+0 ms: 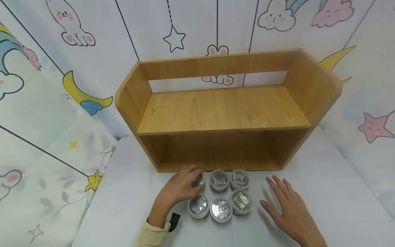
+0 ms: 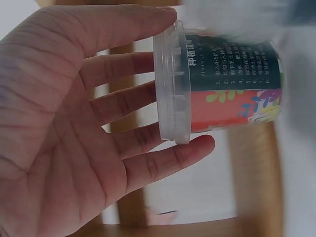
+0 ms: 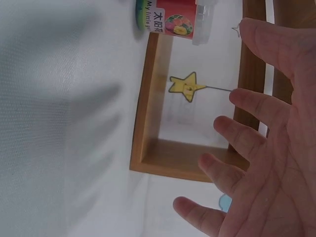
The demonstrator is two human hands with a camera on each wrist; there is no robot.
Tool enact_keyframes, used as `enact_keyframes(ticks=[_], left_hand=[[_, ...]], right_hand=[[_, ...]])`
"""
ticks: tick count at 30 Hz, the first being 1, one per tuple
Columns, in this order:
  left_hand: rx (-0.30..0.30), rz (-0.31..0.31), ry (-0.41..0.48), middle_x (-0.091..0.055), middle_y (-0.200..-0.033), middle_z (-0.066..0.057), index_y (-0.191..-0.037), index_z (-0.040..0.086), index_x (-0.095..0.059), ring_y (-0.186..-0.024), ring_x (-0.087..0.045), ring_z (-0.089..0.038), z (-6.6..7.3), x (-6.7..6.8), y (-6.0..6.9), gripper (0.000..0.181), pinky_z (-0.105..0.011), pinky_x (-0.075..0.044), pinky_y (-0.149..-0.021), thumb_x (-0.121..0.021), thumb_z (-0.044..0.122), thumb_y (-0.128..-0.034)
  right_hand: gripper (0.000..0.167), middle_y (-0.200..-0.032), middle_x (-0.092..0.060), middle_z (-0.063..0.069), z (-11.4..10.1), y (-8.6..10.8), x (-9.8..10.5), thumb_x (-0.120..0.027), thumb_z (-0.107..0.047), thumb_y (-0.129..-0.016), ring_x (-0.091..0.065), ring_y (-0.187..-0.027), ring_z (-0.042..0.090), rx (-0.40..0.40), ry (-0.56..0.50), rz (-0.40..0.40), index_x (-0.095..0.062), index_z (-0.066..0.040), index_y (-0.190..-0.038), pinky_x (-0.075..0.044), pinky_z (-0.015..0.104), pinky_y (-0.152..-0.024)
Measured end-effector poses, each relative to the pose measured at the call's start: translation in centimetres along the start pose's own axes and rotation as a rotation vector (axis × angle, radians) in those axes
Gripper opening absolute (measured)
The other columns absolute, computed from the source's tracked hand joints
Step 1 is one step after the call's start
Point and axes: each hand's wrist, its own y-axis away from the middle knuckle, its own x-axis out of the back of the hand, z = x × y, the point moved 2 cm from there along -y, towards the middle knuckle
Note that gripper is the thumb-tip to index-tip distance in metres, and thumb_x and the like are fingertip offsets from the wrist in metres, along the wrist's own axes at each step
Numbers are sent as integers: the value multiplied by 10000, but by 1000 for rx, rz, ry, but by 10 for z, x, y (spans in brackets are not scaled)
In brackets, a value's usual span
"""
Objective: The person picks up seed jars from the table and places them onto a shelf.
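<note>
Several small lidded planting cups stand in two rows on the white table. My left hand (image 1: 182, 184) reaches over the back-left planting cup (image 1: 199, 179), thumb and fingers on either side of its lid. In the left wrist view that cup (image 2: 227, 81) has a clear plastic lid and a dark green and red label with printed Chinese text. My right hand (image 1: 290, 211) hovers over the table to the right of the cups, its fingers spread and holding nothing. In the right wrist view another cup (image 3: 175, 19) with a red label stands apart from that hand.
Behind the cups stands a two-level wooden shelf (image 1: 225, 109), its lower front edge close to the back row. A front-middle cup (image 1: 221, 209) and a front-right cup (image 1: 241, 201) sit close together. Cloth printed with cartoons (image 1: 77, 92) hangs around the table.
</note>
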Motion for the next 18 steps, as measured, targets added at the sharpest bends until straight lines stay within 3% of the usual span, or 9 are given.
enact_keyframes(ticks=[12,18], left_hand=[[-181,280,-160,-554,-1313,-94,-1254,73,-632,-1211,-492,-261,40,107,28,451,-371,-518,-920,-769,214,-848],[-227,343,-208,-540,-1341,-129,-1279,47,-616,-1229,-471,-292,56,152,33,479,-399,-517,-922,-765,199,-849]], right_hand=[[815,-1549,-342,157,-3,0,3,-677,-530,-884,-262,-1392,455,16,-10,4,-332,-203,-1546,-294,719,-967],[805,-1549,-346,153,-3,1,2,-693,-512,-880,-271,-1391,456,35,-21,17,-350,-202,-1539,-302,704,-966]])
